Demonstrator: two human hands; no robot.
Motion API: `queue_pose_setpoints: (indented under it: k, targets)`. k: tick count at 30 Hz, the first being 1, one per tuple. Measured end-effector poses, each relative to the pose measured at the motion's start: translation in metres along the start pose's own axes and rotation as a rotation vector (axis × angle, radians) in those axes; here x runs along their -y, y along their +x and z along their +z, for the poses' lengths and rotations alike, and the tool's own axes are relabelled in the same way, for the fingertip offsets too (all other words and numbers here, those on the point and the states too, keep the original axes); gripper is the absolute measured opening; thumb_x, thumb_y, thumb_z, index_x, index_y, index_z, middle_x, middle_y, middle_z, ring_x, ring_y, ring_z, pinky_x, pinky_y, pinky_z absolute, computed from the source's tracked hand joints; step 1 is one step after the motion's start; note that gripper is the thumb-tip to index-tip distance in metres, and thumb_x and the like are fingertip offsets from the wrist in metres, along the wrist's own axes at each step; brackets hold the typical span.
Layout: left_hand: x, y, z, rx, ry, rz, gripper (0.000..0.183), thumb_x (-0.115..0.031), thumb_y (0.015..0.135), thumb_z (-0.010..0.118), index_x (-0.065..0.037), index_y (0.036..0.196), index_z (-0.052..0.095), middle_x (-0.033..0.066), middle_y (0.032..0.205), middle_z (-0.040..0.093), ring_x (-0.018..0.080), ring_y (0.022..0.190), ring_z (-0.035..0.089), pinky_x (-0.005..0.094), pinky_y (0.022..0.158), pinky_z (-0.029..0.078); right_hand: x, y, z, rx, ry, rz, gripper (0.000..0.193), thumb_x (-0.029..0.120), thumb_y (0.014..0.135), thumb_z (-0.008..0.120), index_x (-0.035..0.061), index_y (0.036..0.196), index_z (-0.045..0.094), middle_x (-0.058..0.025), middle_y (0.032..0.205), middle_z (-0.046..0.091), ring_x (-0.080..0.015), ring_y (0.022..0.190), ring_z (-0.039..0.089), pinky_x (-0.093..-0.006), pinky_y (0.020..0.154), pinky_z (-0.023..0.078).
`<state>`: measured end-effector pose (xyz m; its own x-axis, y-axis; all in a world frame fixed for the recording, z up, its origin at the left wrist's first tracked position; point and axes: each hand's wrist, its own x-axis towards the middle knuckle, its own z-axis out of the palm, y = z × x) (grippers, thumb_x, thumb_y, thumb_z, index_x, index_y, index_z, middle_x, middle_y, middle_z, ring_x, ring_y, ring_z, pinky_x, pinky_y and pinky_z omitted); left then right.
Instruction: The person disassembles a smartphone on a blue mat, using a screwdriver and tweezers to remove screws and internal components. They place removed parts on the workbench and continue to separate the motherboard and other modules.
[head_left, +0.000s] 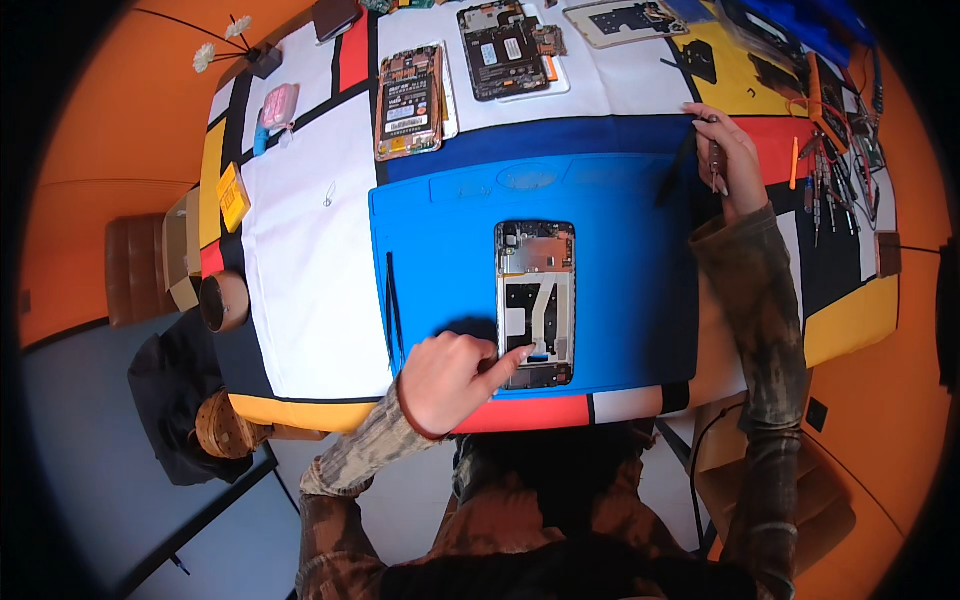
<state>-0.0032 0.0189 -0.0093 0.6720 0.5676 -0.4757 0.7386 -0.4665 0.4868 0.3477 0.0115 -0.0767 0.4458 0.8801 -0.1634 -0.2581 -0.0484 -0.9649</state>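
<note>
An opened smartphone (pixel 560 315) lies upright on the blue work mat (pixel 630 330), its inner frame, copper-coloured upper part and pale flex strip bare. My left hand (pixel 450 382) is closed at its lower left: the thumb presses on the lower inside, and the curled fingers sit by the left edge, partly hidden. Off the mat's upper right corner, my right hand (pixel 735 165) is raised, its fingers closed round a slim reddish-brown screwdriver (pixel 716 165) that points down. Black tweezers (pixel 393 305) rest along the mat's left side.
Beyond the mat lie two more opened phones (pixel 410 105) (pixel 505 55) and a pale phone frame (pixel 625 20). Several screwdrivers (pixel 830 190) and cables cluster at the right. On the left are a yellow box (pixel 233 197), a tape roll (pixel 225 301) and a pink case (pixel 280 104).
</note>
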Motion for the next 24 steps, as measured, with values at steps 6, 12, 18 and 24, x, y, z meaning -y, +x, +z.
queue_pose_setpoints:
  k: [6, 12, 18, 24]
  targets:
    - [-0.007, 0.004, -0.019, -0.153, 0.100, 0.250, 0.033, -0.028, 0.087, 0.055, -0.004, 0.064, 0.055, 0.0078, 0.053, 0.055, 0.0215, 0.040, 0.051, 0.0311, 0.038, 0.040, -0.003, 0.000, 0.002, -0.026, -0.035, -0.014, 0.025, 0.013, 0.087, 0.049, -0.0028, 0.106, 0.053, 0.0037, 0.051, 0.042, -0.0024, 0.032, 0.027, -0.0173, 0.032, 0.022]
    - [-0.006, 0.049, -0.021, -0.451, 0.221, 0.429, 0.050, -0.034, 0.083, 0.059, -0.007, 0.122, 0.046, 0.0045, 0.063, 0.057, 0.0165, 0.047, 0.056, 0.0285, 0.042, 0.044, -0.001, -0.001, 0.003, -0.035, -0.035, -0.001, 0.025, 0.015, 0.087, 0.049, -0.0018, 0.106, 0.054, 0.0037, 0.052, 0.042, -0.0023, 0.033, 0.028, -0.0171, 0.033, 0.022]
    - [0.005, 0.074, -0.013, -0.485, 0.390, 0.492, 0.051, -0.044, 0.079, 0.061, -0.005, 0.112, 0.057, 0.0006, 0.054, 0.054, 0.0131, 0.042, 0.052, 0.0248, 0.041, 0.042, -0.002, -0.003, 0.002, -0.014, -0.038, -0.009, 0.026, 0.015, 0.087, 0.050, -0.0008, 0.107, 0.054, 0.0036, 0.052, 0.042, -0.0023, 0.033, 0.029, -0.0169, 0.033, 0.023]
    - [0.014, 0.081, -0.010, -0.572, 0.375, 0.544, 0.048, -0.045, 0.077, 0.064, -0.004, 0.103, 0.062, -0.0006, 0.050, 0.053, 0.0117, 0.040, 0.051, 0.0233, 0.041, 0.042, -0.004, -0.001, 0.004, -0.036, -0.051, -0.018, 0.025, 0.014, 0.087, 0.051, -0.0006, 0.107, 0.054, 0.0035, 0.052, 0.043, -0.0022, 0.034, 0.030, -0.0167, 0.033, 0.022]
